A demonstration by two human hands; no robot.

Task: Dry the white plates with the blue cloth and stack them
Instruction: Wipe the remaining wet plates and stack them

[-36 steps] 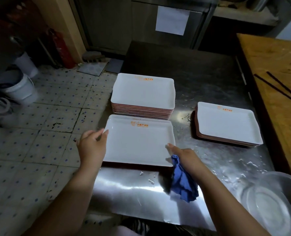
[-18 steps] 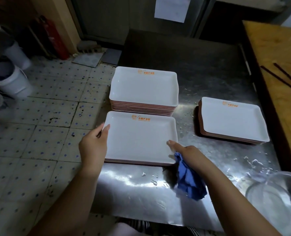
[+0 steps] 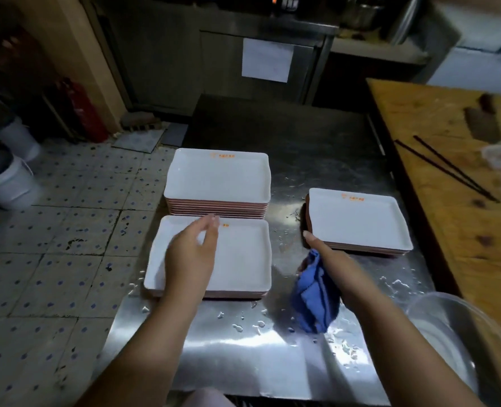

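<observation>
The left hand (image 3: 191, 254) hovers with relaxed, straight fingers, holding nothing, over the near plate (image 3: 243, 259), which lies on the wet steel table (image 3: 243, 348). The right hand (image 3: 324, 252) grips the blue cloth (image 3: 314, 298), forefinger pointing to the low stack (image 3: 360, 221) at 2 o'clock. The tall stack (image 3: 218, 177) sits at 12 o'clock, just behind the near plate.

person | 2 bare forearms, no sleeves, watch or rings in view | hands: left (image 3: 189, 254), right (image 3: 328, 254), ungloved
</observation>
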